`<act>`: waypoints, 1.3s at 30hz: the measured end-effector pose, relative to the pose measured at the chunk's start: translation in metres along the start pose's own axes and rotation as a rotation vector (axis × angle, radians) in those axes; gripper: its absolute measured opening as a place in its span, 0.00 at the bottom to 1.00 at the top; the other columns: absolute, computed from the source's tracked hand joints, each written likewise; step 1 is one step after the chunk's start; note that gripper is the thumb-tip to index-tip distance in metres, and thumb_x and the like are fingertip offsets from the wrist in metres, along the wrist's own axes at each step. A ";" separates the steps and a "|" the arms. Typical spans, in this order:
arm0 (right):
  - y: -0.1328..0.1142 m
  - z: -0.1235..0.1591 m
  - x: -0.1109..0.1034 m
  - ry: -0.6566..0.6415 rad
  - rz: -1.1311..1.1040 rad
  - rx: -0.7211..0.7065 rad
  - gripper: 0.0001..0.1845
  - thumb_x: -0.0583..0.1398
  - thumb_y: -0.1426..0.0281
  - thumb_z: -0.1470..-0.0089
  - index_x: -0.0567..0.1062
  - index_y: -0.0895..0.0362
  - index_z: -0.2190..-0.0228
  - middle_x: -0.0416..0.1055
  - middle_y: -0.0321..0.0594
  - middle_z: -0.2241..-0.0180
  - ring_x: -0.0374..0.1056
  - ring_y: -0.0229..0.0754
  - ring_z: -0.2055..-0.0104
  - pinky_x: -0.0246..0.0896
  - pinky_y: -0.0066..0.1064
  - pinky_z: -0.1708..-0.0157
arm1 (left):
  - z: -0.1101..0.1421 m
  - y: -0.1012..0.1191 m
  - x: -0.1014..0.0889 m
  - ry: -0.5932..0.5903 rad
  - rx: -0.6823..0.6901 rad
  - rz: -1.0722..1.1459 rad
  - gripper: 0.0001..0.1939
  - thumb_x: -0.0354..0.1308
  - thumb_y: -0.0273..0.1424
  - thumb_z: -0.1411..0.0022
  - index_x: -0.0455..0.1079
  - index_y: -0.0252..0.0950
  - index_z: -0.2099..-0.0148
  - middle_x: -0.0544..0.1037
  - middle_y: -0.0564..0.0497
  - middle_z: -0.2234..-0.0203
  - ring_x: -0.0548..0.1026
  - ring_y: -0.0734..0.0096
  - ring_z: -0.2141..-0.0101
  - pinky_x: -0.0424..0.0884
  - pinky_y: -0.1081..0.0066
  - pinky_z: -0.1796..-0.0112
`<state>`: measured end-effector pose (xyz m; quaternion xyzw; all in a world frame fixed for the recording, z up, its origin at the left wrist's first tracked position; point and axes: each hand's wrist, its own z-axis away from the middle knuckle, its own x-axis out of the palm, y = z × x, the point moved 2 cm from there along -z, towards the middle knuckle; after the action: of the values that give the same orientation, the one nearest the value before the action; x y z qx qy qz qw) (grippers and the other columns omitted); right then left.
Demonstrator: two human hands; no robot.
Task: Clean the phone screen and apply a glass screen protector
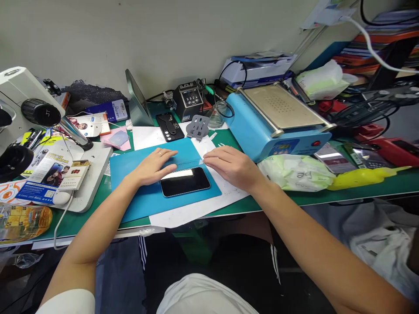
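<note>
A smartphone (185,182) with a black glossy screen lies face up on a blue mat (137,205). A bright reflection runs along its upper left edge. My left hand (155,166), a ring on one finger, rests flat with fingers stretched beside the phone's upper left corner. Just past the phone's upper right corner, my right hand (231,168) has its fingers and thumb pinched together. A small pale bit shows at those fingertips, with a thin line on the mat to its left; what it is I cannot make out.
A blue heating-plate machine (252,126) stands at right, a plastic-wrapped bundle (296,172) before it. A microscope (39,109) and boxes crowd the left. Behind the mat are a black phone case (169,126), a grey stand (197,126) and a soldering station (188,102).
</note>
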<state>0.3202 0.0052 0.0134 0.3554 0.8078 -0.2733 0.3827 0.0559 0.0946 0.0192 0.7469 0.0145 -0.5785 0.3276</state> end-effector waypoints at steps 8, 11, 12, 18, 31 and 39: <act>-0.002 0.003 -0.008 0.018 0.021 0.057 0.14 0.55 0.69 0.31 0.82 0.47 0.59 0.82 0.40 0.54 0.76 0.48 0.49 0.73 0.46 0.48 | -0.004 0.003 0.003 -0.080 0.006 -0.016 0.40 0.55 0.58 0.32 0.61 0.39 0.29 0.78 0.41 0.44 0.72 0.47 0.46 0.69 0.49 0.45; -0.004 0.008 -0.008 0.042 0.003 0.059 0.13 0.56 0.69 0.32 0.82 0.49 0.60 0.81 0.42 0.52 0.76 0.48 0.48 0.72 0.47 0.46 | -0.003 0.002 0.005 -0.072 -0.005 -0.050 0.40 0.57 0.57 0.34 0.62 0.37 0.30 0.79 0.40 0.47 0.73 0.47 0.48 0.71 0.52 0.47; -0.004 0.010 -0.007 0.040 -0.016 0.064 0.12 0.56 0.68 0.32 0.82 0.49 0.59 0.81 0.44 0.50 0.75 0.49 0.47 0.71 0.49 0.45 | -0.003 0.002 0.005 -0.063 -0.007 -0.066 0.40 0.58 0.57 0.34 0.63 0.36 0.31 0.79 0.40 0.48 0.74 0.48 0.48 0.71 0.52 0.48; -0.008 0.024 0.005 -0.049 -0.209 0.193 0.28 0.59 0.55 0.34 0.70 0.52 0.38 0.66 0.51 0.34 0.62 0.56 0.32 0.61 0.58 0.35 | -0.002 0.011 0.003 -0.037 0.042 -0.228 0.39 0.60 0.56 0.36 0.67 0.35 0.34 0.78 0.39 0.48 0.75 0.49 0.49 0.73 0.58 0.53; -0.006 0.040 0.021 -0.069 -0.332 0.233 0.36 0.63 0.52 0.38 0.66 0.52 0.34 0.73 0.50 0.39 0.68 0.56 0.36 0.65 0.55 0.37 | 0.002 0.040 0.002 -0.157 0.063 -0.381 0.42 0.59 0.59 0.37 0.65 0.33 0.34 0.78 0.39 0.51 0.76 0.50 0.54 0.71 0.59 0.56; -0.008 0.044 0.019 -0.119 -0.356 0.196 0.34 0.62 0.54 0.36 0.65 0.51 0.34 0.72 0.49 0.39 0.68 0.55 0.36 0.66 0.53 0.37 | 0.044 0.028 -0.005 -0.073 -0.015 -0.298 0.56 0.56 0.71 0.47 0.61 0.32 0.32 0.73 0.36 0.46 0.72 0.47 0.51 0.68 0.54 0.48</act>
<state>0.3239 -0.0236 -0.0254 0.2258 0.8033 -0.4345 0.3391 0.0278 0.0527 0.0318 0.7126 0.1177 -0.6471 0.2443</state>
